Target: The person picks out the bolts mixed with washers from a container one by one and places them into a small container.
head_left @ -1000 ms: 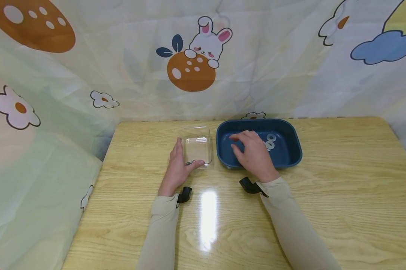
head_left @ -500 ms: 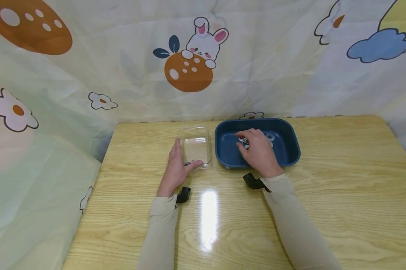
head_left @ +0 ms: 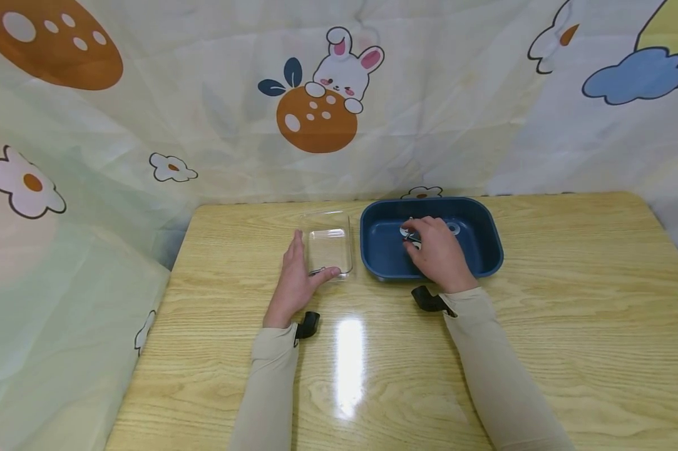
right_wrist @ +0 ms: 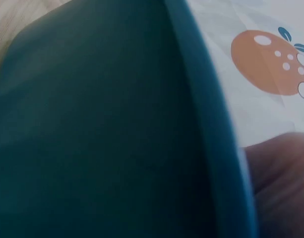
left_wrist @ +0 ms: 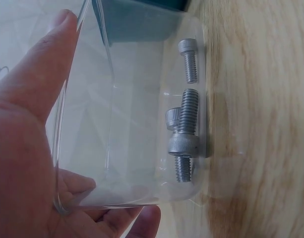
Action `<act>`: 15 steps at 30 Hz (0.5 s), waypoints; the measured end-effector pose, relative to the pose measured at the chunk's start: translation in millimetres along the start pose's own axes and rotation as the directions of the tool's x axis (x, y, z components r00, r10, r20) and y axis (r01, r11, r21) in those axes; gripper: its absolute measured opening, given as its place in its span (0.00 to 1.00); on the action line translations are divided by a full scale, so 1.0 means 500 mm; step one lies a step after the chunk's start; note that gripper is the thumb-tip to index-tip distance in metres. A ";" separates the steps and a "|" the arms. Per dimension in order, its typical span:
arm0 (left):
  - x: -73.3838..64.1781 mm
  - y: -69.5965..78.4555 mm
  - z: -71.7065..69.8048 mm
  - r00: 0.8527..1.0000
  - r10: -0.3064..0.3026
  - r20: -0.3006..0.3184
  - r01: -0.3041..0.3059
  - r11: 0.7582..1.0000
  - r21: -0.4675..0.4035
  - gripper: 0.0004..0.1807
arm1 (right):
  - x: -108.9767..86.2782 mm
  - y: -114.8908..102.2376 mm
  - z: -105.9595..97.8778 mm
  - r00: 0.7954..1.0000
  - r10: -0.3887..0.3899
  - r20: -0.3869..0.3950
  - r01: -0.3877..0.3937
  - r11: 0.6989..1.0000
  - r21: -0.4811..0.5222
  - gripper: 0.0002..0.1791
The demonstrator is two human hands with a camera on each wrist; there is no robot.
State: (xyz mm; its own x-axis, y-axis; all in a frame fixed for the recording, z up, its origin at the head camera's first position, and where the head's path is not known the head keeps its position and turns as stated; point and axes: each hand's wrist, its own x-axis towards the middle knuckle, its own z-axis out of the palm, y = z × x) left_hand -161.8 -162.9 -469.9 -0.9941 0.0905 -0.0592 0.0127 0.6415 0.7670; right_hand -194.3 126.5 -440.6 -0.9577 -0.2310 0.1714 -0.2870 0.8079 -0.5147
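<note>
My left hand [head_left: 293, 279] rests against a clear plastic box [head_left: 352, 244], fingers along its left side and thumb across its near side. Several silver socket-head bolts [left_wrist: 188, 116] lie inside that box in the left wrist view. To its right, my right hand [head_left: 439, 254] reaches into a dark blue bin [head_left: 375, 263]. Its thumb and index fingertips are bent but apart, just over pale washers [head_left: 404, 232] and a small dark piece too tiny to make out. The right wrist view shows mostly the bin's dark wall [right_wrist: 112, 124]; the fingertips are out of sight there.
Both containers stand near the back edge of a wooden table [head_left: 570, 313], in front of a printed cloth [head_left: 457, 125]. Another washer [head_left: 454, 228] lies in the bin, right of my right hand. Each wrist carries a black camera mount [head_left: 309, 324].
My right hand has shifted rightward inside the bin, now covering some washers seen earlier and uncovering others on the left. The left hand and clear box have stayed in place.
</note>
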 end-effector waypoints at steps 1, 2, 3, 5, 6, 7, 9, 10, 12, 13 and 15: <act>0.000 0.001 0.000 1.000 -0.001 0.003 0.001 1.000 -0.001 0.67 | 0.000 0.001 0.000 1.000 0.013 0.011 -0.013 1.000 -0.005 0.17; 0.000 0.001 0.000 1.000 -0.003 0.006 0.003 1.000 -0.001 0.67 | 0.000 0.002 0.000 0.999 0.025 0.021 -0.024 1.000 -0.011 0.18; 0.000 0.001 0.001 1.000 -0.006 0.007 0.006 1.000 -0.001 0.67 | 0.000 0.003 0.000 0.999 0.037 0.031 -0.036 0.999 -0.017 0.18; 0.000 0.002 0.001 1.000 -0.011 0.009 0.011 1.000 -0.005 0.67 | 0.000 0.006 -0.001 0.997 0.058 0.045 -0.056 0.998 -0.035 0.19; 0.000 0.002 0.002 1.000 -0.015 0.012 0.015 1.000 -0.007 0.66 | 0.001 0.007 -0.001 0.996 0.068 0.051 -0.066 0.997 -0.040 0.20; 0.000 0.001 0.002 1.000 -0.017 0.012 0.017 1.000 -0.007 0.66 | 0.001 0.009 -0.002 0.995 0.078 0.055 -0.075 0.996 -0.048 0.20; 0.001 0.001 0.003 1.000 -0.020 0.013 0.020 1.000 -0.009 0.66 | 0.002 0.011 -0.005 0.993 0.099 0.068 -0.095 0.993 -0.065 0.21; 0.001 0.001 0.003 1.000 -0.021 0.015 0.021 1.000 -0.009 0.66 | 0.003 0.012 -0.006 0.991 0.111 0.074 -0.105 0.992 -0.072 0.21; 0.001 0.001 0.002 1.000 -0.021 0.014 0.021 1.000 -0.007 0.66 | 0.006 0.013 -0.007 0.988 0.130 0.088 -0.123 0.989 -0.081 0.22; 0.001 0.001 0.002 1.000 -0.020 0.013 0.020 1.000 -0.005 0.67 | 0.007 0.013 -0.008 0.986 0.137 0.096 -0.128 0.988 -0.088 0.22; 0.001 0.003 0.002 1.000 -0.020 0.013 0.020 1.000 -0.006 0.67 | 0.010 0.015 -0.007 0.983 0.144 0.111 -0.134 0.986 -0.098 0.22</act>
State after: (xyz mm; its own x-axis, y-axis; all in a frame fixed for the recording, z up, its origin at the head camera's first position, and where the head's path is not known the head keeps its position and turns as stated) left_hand -162.0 -161.4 -469.5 -0.9927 0.0876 -0.0829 -0.0079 0.6386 0.7695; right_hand -201.1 133.2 -440.7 -0.9853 -0.1708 0.0013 -0.1532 0.8806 -0.4484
